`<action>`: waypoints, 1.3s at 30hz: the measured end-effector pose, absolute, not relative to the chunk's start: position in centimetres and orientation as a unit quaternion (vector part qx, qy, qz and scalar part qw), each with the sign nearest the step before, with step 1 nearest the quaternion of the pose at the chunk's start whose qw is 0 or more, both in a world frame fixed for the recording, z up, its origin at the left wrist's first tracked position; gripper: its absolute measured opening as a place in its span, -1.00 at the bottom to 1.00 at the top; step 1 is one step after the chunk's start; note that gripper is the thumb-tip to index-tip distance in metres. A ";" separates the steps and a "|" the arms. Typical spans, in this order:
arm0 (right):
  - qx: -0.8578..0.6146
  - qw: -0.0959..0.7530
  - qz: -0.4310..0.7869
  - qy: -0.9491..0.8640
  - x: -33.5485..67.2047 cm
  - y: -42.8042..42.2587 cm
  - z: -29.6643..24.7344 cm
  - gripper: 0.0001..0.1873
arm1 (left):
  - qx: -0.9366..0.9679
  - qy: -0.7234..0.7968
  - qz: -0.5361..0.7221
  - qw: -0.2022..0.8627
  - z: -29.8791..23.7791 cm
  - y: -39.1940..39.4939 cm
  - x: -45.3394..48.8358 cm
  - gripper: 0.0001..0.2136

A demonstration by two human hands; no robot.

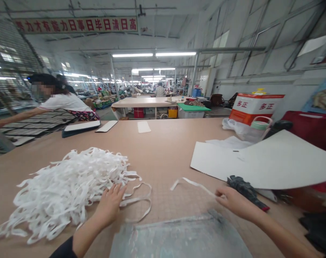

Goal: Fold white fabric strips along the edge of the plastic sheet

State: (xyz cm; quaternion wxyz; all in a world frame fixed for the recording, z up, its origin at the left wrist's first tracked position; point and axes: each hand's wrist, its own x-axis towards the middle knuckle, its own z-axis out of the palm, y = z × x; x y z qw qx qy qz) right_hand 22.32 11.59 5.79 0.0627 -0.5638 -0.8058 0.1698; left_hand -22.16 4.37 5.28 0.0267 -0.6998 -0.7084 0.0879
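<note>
While the right hand [227,199] pinches one end between thumb and curled fingers, a single white strip [196,183] lies on the desk [157,154] to the left of that grip. Its long axis runs mainly across the desk, leading from the fingers leftward and slightly away from the person, then bending so that the free end turns back toward the near side. The right hand is therefore the nearer; the free end points toward the left hand [114,200] but stops well apart from it, with bare desk between.

The left hand is palm down, fingers extended and parted, at the near right edge of a heap of white strips [68,184]; whether it bears on any strip cannot be told. Just to its right, a loose loop of strip [150,200] curves out over the desk.

Nearest the person, a grey-blue sheet [179,240] lies between the forearms. Just beyond the right forearm rests a dark, crumpled bundle [245,191], and behind it a large white board [276,161] with a raised far edge. Farther off stand a clear plastic bag [236,128] and a red-and-white box [255,107]; toward the far edge lies a small white card [144,127]. Beyond the far left corner, a co-worker [63,102] leans with one arm outstretched.
</note>
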 end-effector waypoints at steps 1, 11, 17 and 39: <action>-0.558 0.075 0.191 -0.804 21.7 11.1 6.2 -0.81 | -0.723 -0.688 0.053 -0.005 5.8 4.4 -21.0 -0.31; -0.432 0.154 0.486 -0.744 13.5 4.0 10.3 -0.87 | -0.488 -0.425 -0.242 -0.723 7.4 1.1 -5.8 -0.54; -0.434 0.058 0.532 -0.724 12.0 1.4 9.7 -0.90 | -0.262 -0.431 -0.413 -0.758 7.3 0.8 -6.5 -0.66; -0.467 0.021 0.407 -0.785 18.3 4.1 -1.0 -0.69 | -0.431 -0.714 -0.347 -0.430 1.8 -4.5 -17.7 -0.71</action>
